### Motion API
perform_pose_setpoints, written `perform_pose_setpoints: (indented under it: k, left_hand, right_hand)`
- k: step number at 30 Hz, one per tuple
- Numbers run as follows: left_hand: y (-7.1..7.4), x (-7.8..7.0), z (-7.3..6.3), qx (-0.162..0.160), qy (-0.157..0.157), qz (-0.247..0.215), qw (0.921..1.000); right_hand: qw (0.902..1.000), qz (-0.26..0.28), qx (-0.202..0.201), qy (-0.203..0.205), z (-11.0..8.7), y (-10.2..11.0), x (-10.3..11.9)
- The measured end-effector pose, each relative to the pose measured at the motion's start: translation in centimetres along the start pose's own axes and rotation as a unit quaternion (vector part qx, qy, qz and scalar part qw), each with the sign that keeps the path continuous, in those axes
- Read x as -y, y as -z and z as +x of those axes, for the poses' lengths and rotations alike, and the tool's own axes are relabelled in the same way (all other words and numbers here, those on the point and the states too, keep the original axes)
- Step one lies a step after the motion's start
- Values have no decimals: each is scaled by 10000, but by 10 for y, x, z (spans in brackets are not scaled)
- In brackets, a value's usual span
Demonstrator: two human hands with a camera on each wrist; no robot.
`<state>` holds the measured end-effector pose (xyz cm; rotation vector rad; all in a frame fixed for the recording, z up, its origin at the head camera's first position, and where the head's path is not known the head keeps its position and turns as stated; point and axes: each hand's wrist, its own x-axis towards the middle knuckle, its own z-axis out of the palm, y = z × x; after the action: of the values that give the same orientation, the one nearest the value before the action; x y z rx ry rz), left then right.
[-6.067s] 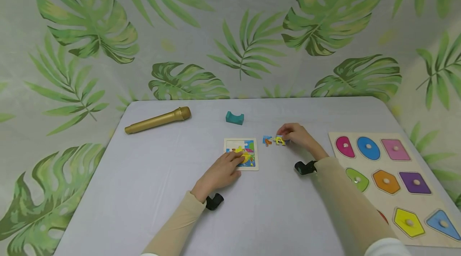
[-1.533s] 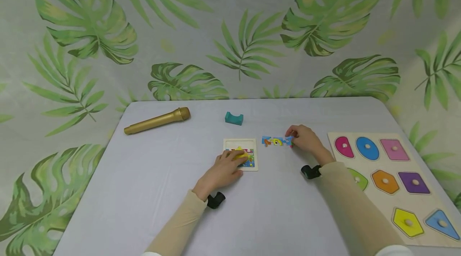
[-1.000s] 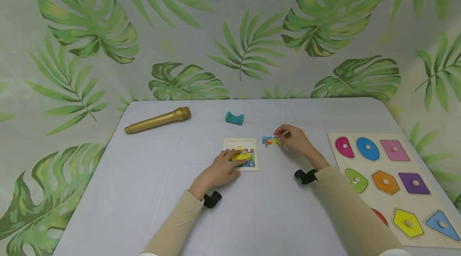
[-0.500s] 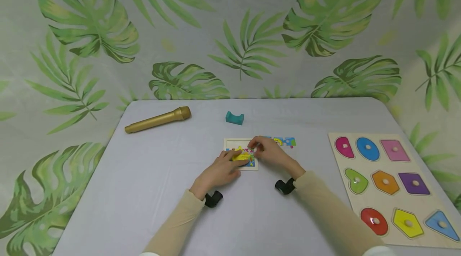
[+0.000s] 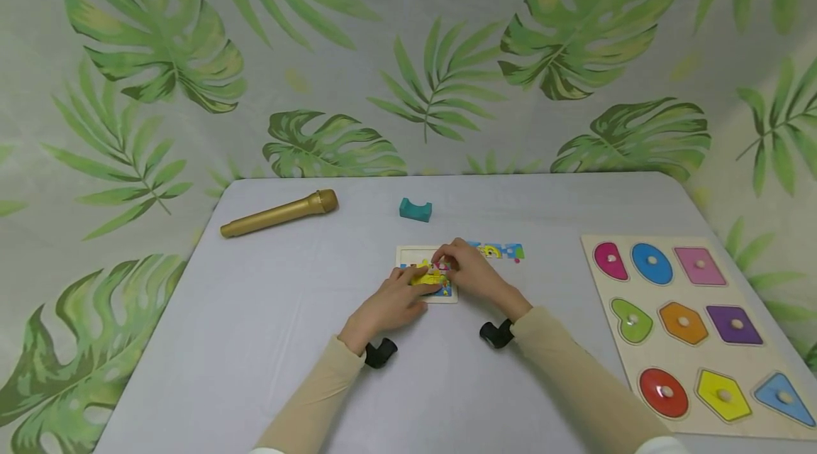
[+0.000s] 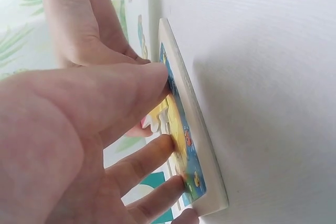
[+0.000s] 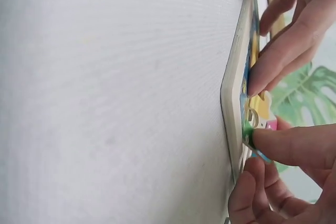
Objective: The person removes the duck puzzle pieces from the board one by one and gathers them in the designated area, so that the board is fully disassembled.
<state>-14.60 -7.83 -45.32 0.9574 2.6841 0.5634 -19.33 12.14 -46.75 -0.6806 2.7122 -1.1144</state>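
A small jigsaw puzzle in a pale wooden frame lies mid-table, its upper strip bare. My left hand rests on the puzzle from the left, fingers stretched over the yellow picture. At the frame's right side, my right hand pinches a puzzle piece with yellow, pink and green on it. That piece is tilted up out of the picture in the right wrist view, the thumb against its green part. Just right of the frame, several loose puzzle pieces lie in a row, partly hidden by the right hand.
A gold microphone lies at the back left of the white table. Behind the puzzle stands a teal block with a curved notch. On the right is a large wooden shape board with knobbed coloured pieces.
The frame's top-right piece came out, and the row beside it grew rightward. My right hand left the row and moved left to the frame, pinching another piece. The left hand stayed put.
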Motion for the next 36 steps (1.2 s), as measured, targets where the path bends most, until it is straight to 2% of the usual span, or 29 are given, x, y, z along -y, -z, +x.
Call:
perform_pose_setpoints:
  k: [3,7,12,15,21,27,36]
  left_hand:
    - [0,0,0,19,34,-28,10000]
    - [0,0,1,23,55,-4,10000]
    - [0,0,1,35,47,-7,10000]
    - [-2,1,2,-35,19,-4,10000]
    - [-2,1,1,-2,156,-111,9998]
    - [-3,1,0,-22,167,-168,9997]
    - [-3,1,0,-3,169,-202,9997]
  right_hand:
    - [9999,118,23,-23,-1,1,-3]
    - [9980,593,39,-214,-1,4,-10]
    - [9880,1463,132,-479,-4,17,-16]
    - [9834,1713,207,-554,-8,29,-22]
    - [9826,1684,173,-769,-25,62,-42]
    - [9825,1616,27,-925,-49,90,-59]
    - [9833,1443,121,-1107,-63,98,-80]
